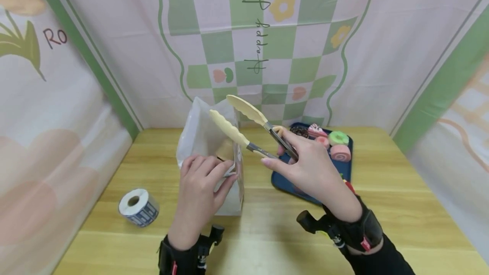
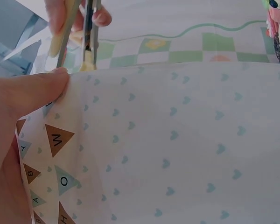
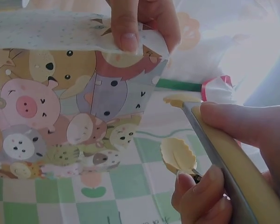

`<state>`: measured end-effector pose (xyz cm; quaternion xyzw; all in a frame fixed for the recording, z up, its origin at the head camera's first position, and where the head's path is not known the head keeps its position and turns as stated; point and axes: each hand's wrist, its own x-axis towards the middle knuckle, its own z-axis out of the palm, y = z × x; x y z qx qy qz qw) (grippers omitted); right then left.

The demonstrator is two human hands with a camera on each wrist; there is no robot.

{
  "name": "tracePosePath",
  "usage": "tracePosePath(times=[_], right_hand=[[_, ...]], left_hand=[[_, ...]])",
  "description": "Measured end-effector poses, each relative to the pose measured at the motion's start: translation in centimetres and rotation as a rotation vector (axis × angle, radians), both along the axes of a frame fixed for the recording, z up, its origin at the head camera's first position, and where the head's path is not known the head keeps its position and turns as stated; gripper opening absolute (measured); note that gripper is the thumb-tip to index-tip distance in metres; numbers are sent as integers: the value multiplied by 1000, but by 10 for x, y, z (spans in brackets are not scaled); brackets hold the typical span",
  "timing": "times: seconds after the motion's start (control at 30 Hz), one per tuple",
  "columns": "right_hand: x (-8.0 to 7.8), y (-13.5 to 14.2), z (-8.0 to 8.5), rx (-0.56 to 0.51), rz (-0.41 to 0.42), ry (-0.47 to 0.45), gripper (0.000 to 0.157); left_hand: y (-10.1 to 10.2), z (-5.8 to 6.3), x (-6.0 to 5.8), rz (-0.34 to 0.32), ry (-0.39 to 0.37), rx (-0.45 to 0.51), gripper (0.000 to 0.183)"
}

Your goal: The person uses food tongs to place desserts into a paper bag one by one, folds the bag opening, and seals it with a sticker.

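Observation:
A white paper bag (image 1: 192, 130) stands upright with its mouth open; the wrist views show hearts, lettered pennants and cartoon animals printed on it. My left hand (image 1: 202, 186) pinches the bag's near rim between thumb and fingers. Inside the bag a tan item (image 1: 225, 151) shows, its kind unclear. In my right hand (image 1: 311, 164) I grip metal tongs with cream scalloped tips (image 1: 229, 128). The tips are spread apart above the bag's right side, with nothing between them. In the right wrist view, the tongs (image 3: 219, 163) are beside the animal-print side (image 3: 65, 107).
Right of the bag lies a dark blue tray (image 1: 282, 181), partly hidden by my right hand. It bears toy-like sweets, among them a green doughnut (image 1: 332, 140), a pink Swiss roll (image 1: 340, 153) and a dark doughnut (image 1: 299, 131). A label roll (image 1: 147, 213) stands at left.

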<state>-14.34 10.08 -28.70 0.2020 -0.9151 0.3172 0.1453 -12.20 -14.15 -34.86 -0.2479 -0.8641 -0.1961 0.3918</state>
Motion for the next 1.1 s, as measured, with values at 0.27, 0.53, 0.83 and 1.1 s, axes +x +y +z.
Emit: tracePosePath(times=[0.27, 0.53, 0.83, 1.1], right_hand=[[2, 27, -6, -13, -83, -3, 37], [2, 59, -19, -86, -158, -148, 63], [1, 86, -38, -25, -293, -156, 53], [-4, 103, -57, 47, -401, -253, 90]], left_hand=[[0, -1, 0, -7, 8, 11, 22], [1, -1, 0, -13, 7, 13, 23], [0, 1, 1, -17, -8, 19, 21], [0, 1, 1, -24, 7, 18, 20]])
